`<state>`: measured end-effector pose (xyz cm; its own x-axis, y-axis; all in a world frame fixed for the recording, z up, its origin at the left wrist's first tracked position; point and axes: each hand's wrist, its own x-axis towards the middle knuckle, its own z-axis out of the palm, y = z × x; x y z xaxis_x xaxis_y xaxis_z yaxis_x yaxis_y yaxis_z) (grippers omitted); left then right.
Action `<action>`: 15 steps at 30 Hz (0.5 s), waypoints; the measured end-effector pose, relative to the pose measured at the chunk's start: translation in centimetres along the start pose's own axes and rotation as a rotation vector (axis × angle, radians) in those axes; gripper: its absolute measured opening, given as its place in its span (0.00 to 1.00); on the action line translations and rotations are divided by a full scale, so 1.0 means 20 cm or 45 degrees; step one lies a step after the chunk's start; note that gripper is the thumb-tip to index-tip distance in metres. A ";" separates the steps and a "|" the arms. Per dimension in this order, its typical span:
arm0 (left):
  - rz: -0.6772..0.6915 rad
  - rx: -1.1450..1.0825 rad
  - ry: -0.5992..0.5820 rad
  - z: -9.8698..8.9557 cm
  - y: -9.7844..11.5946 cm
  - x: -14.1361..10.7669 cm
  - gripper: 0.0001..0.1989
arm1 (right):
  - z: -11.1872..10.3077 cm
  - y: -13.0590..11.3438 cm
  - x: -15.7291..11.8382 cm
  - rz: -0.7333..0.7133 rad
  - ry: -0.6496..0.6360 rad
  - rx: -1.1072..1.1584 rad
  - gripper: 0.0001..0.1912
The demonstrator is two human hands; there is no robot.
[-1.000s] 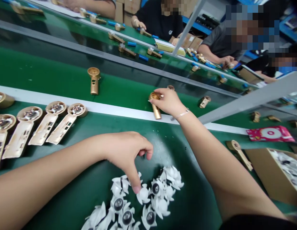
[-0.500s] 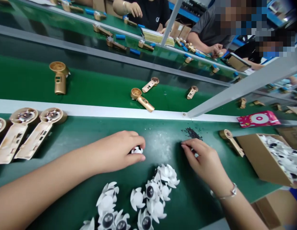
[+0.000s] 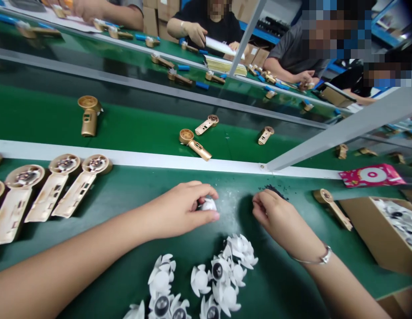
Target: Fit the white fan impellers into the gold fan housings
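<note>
My left hand (image 3: 179, 210) is closed around a small white fan blade (image 3: 209, 204), whose rounded hub shows between thumb and fingers. To its right, my right hand (image 3: 280, 219) is closed, its thumb and fingertips pinched together. Whatever those fingertips hold is hidden or too small to make out. Just behind the right hand lies a scatter of tiny black pieces (image 3: 275, 191), partly covered by it. Several loose white fan blades (image 3: 226, 296) lie in a heap nearer me, some with dark round centres facing up.
Gold fan housings (image 3: 64, 188) stand in a row at left, and another housing (image 3: 332, 208) lies at right beside a cardboard box (image 3: 365, 235) of fan blades. A pink packet (image 3: 372, 175) and a slanted metal post (image 3: 325, 133) are behind. Co-workers sit across the belt (image 3: 142, 133).
My left hand has moved right with the fan blade, closer to my right hand. My right fingers are more curled in. The whole view has shifted slightly.
</note>
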<state>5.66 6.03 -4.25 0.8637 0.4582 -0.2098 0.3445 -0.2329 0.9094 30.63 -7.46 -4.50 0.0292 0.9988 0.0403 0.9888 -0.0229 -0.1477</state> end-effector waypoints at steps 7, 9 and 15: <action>-0.006 -1.253 0.074 0.05 -0.03 0.04 0.18 | -0.09 -0.36 0.17 -0.070 0.061 0.914 0.05; 0.038 -1.363 0.087 0.06 -0.04 0.04 0.18 | -0.09 -0.41 0.20 -0.086 0.092 0.966 0.05; 0.006 -1.361 0.114 0.05 -0.04 0.05 0.19 | -0.07 -0.41 0.22 -0.119 0.130 0.862 0.05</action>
<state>6.62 5.74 -5.54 0.8192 0.5304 -0.2180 -0.1968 0.6172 0.7618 22.84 -2.96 -1.78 -0.0053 0.9852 0.1712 0.6797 0.1291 -0.7220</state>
